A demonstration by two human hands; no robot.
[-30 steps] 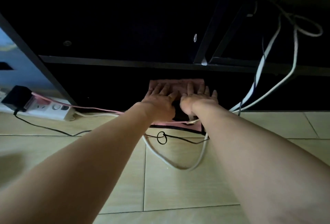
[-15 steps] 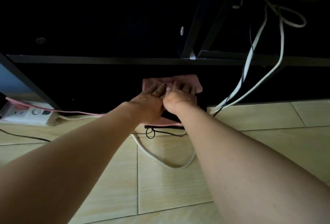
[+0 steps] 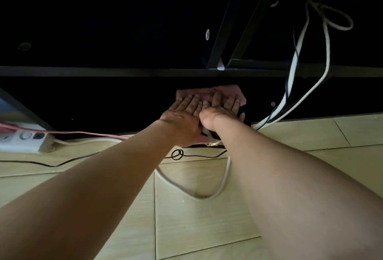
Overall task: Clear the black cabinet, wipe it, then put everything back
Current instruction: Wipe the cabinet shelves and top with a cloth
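The black cabinet (image 3: pixel 124 72) fills the upper half of the view, its lowest shelf close to the floor. A pink cloth (image 3: pixel 226 91) lies flat on that bottom shelf near the middle. My left hand (image 3: pixel 182 114) and my right hand (image 3: pixel 221 110) rest side by side on the cloth, palms down, fingers spread and pressing it onto the dark surface. The cloth's near part is hidden under both hands. The shelf interior is too dark to show anything else.
White and black cables (image 3: pixel 294 77) hang down at the right and loop over the pale floor tiles (image 3: pixel 207 218). A white power strip (image 3: pixel 22 141) with a pink cord lies on the floor at the left. A black upright panel (image 3: pixel 226 31) divides the cabinet.
Both hands slid the pink cloth slightly further into the shelf and my fingers spread flat again after bunching together. The view shifted a little to the right.
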